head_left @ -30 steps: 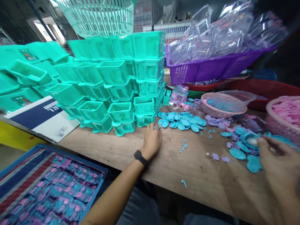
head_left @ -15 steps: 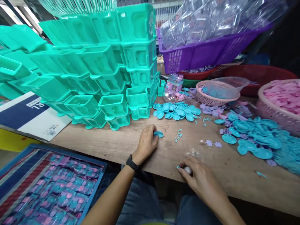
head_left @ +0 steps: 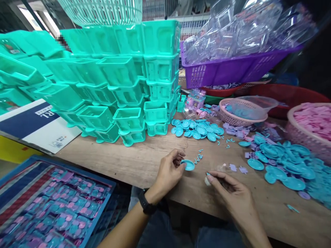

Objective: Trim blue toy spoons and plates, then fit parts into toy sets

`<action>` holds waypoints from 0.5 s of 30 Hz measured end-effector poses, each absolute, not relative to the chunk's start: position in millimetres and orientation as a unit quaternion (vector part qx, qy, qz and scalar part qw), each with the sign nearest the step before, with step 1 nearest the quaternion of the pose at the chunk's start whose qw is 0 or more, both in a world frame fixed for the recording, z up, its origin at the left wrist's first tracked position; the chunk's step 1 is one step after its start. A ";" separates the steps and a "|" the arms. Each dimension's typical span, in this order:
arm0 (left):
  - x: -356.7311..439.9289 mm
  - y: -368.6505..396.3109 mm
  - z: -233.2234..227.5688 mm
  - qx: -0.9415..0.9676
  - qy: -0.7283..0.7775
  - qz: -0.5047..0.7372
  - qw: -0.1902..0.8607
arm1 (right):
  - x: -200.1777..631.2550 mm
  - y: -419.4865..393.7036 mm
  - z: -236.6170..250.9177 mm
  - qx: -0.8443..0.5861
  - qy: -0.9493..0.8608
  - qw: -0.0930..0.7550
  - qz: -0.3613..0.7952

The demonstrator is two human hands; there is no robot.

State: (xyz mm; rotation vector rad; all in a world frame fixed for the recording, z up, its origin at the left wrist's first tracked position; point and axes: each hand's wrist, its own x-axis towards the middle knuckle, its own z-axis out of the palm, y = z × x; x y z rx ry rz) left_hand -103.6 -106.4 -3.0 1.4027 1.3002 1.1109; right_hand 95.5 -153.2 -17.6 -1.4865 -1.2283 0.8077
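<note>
My left hand (head_left: 170, 171), a dark watch on its wrist, is closed on a small blue oval plastic dish (head_left: 189, 165), pinched at its left rim. To the right, my right hand (head_left: 230, 189) is closed, with a tiny blue plastic piece (head_left: 208, 174) between thumb and forefinger. A whitish round thing (head_left: 207, 181) shows under those fingertips; whether the hand holds it I cannot tell. Beyond the dish lie several tiny blue hook-shaped pieces (head_left: 198, 157). A pile of similar blue dishes (head_left: 200, 130) sits farther back on the wooden table (head_left: 134, 162).
Stacked turquoise bins (head_left: 124, 75) rise at the back left. A purple basket (head_left: 232, 74) of clear plastic packs stands back right, above pink baskets (head_left: 243, 117). More blue dishes (head_left: 284, 155) and lilac pieces (head_left: 238, 168) lie right. A blue-edged tray (head_left: 103, 203) of packed parts sits lower left.
My left hand has lifted the blue dish and brought it right and nearer to me. My right hand has risen slightly with the tiny blue piece. The camera view has shifted a little.
</note>
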 end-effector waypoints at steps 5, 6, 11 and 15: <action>-90.2 -116.6 3.7 0.524 0.541 0.425 0.502 | 80.3 -146.7 -4.5 -0.596 -0.460 0.564 0.339; -88.7 -118.3 5.0 0.523 0.539 0.424 0.505 | 77.9 -145.5 -3.2 -0.592 -0.463 0.566 0.337; -84.5 -124.6 11.1 0.531 0.534 0.406 0.518 | 72.3 -141.8 -5.3 -0.583 -0.514 0.555 0.296; -82.1 -124.4 15.1 0.506 0.568 0.390 0.520 | 73.0 -141.3 -9.5 -0.586 -0.541 0.539 0.271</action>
